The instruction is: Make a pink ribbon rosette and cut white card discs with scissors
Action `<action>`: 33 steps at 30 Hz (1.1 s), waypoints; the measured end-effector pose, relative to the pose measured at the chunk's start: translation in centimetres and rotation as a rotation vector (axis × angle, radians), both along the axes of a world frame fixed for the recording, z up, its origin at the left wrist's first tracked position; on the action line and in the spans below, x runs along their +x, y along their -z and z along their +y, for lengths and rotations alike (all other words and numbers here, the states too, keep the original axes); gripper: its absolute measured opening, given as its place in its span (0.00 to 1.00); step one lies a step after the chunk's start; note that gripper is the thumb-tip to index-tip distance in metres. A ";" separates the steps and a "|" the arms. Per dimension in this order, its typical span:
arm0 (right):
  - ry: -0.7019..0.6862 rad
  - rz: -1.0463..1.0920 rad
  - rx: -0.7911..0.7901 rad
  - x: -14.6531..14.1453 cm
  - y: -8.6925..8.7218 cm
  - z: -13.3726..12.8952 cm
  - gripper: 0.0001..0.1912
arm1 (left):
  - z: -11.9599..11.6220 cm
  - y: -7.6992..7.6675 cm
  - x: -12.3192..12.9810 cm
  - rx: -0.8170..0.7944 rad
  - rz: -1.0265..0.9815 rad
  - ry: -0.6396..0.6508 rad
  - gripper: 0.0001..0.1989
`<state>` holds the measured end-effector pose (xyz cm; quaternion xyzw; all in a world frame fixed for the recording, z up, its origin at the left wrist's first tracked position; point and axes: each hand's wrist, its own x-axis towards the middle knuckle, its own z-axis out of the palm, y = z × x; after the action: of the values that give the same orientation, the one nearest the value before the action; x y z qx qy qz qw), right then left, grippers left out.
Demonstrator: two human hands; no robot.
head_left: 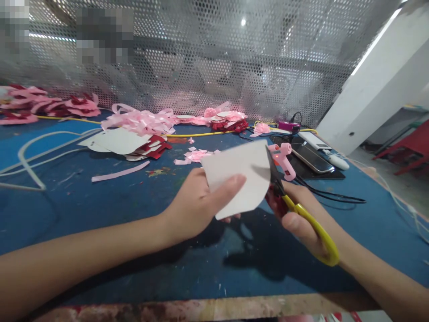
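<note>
Pinched between thumb and fingers, a white piece of paper or thin card (239,172) is in my left hand (201,199), held above the table at the centre of view. Its right edge is curved. My right hand (303,214) grips yellow-handled scissors (315,228), whose dark blades point up along that curved edge. Something dark red shows by the scissors and the right fingers; I cannot make out what it is. Part of my left fingers is hidden behind the white piece.
On the blue table (134,250) lie a pink glue gun (284,161), a phone (313,156), pink ribbon loops (140,120), white cut pieces (117,141), small pink scraps (196,155) and a pale pink strip (120,172). Cables cross the surface. A perforated metal screen (214,58) stands behind.
</note>
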<state>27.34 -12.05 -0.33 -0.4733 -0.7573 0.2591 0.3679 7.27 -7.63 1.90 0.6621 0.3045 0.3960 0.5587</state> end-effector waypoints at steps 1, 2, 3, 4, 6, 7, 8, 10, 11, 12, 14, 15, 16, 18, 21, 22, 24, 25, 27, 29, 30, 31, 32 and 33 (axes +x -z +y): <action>-0.047 0.058 -0.011 -0.2 0.1 0.0 0.27 | -0.2 0.2 0.2 -0.022 0.010 0.022 0.10; -0.093 0.114 -0.020 -0.3 0.1 0.0 0.26 | -0.3 0.3 0.3 -0.036 0.023 0.039 0.10; -0.131 0.164 -0.027 -0.5 0.2 -0.1 0.25 | -0.5 0.5 0.4 -0.040 0.039 0.047 0.11; -0.167 0.206 -0.033 -0.6 0.2 -0.1 0.24 | -0.6 0.6 0.4 -0.034 0.059 0.047 0.12; -0.217 0.257 -0.048 -0.8 0.2 -0.2 0.21 | -0.6 0.7 0.3 -0.007 0.096 0.032 0.15; -0.219 0.260 -0.052 -0.8 0.2 -0.2 0.20 | -0.6 0.8 0.3 0.006 0.108 0.021 0.15; -0.209 0.252 -0.052 -0.8 0.2 -0.2 0.19 | -0.6 0.7 0.2 0.017 0.116 0.013 0.15; -0.178 0.215 -0.061 -0.7 0.2 -0.2 0.20 | -0.6 0.5 0.1 0.033 0.134 0.010 0.15; -0.164 0.199 -0.070 -0.7 0.2 -0.2 0.21 | -0.6 0.4 0.1 0.035 0.149 0.011 0.16; -0.152 0.189 -0.078 -0.6 0.2 -0.2 0.22 | -0.6 0.2 0.1 0.034 0.166 0.011 0.16; -0.126 0.173 -0.104 -0.5 0.1 -0.1 0.24 | -0.5 -0.2 0.0 0.025 0.195 0.010 0.17; -0.106 0.161 -0.116 -0.4 0.1 -0.1 0.25 | -0.5 -0.3 0.0 0.019 0.203 0.009 0.17; -0.086 0.149 -0.123 -0.4 0.0 -0.1 0.27 | -0.4 -0.5 0.0 0.014 0.204 0.010 0.16; -0.058 0.119 -0.135 -0.5 -0.2 0.0 0.28 | -0.3 -0.6 0.0 0.005 0.205 0.013 0.14; -0.031 0.086 -0.110 -0.5 -0.4 0.0 0.28 | -0.1 -0.8 -0.1 -0.015 0.199 0.025 0.13; -0.024 0.069 -0.098 -0.5 -0.4 0.1 0.28 | 0.0 -0.9 -0.1 -0.022 0.194 0.034 0.12; -0.004 0.016 -0.068 -0.4 -0.4 0.1 0.27 | 0.1 -1.2 -0.2 -0.037 0.178 0.057 0.10; 0.011 -0.020 -0.053 -0.2 -0.4 0.2 0.27 | 0.2 -1.3 -0.3 -0.045 0.170 0.065 0.08; 0.049 -0.095 -0.043 0.1 -0.6 0.2 0.27 | 0.3 -1.5 -0.4 -0.056 0.162 0.066 0.06; 0.041 -0.113 -0.076 0.5 -0.9 0.3 0.27 | 0.4 -1.5 -0.4 -0.059 0.173 0.060 0.05; 0.008 -0.094 -0.102 0.5 -1.1 0.3 0.27 | 0.4 -1.4 -0.5 -0.062 0.182 0.071 0.05; -0.041 -0.064 -0.125 0.6 -1.2 0.3 0.27 | 0.5 -1.3 -0.5 -0.070 0.189 0.091 0.05; -0.094 -0.028 -0.142 0.6 -1.4 0.3 0.27 | 0.5 -1.3 -0.5 -0.083 0.193 0.117 0.05; -0.144 0.009 -0.153 0.5 -1.4 0.3 0.26 | 0.5 -1.2 -0.5 -0.098 0.195 0.142 0.04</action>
<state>27.82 -11.77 1.10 -0.4433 -0.7656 0.3440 0.3146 6.72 -7.14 3.07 0.6892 0.3288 0.2739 0.5847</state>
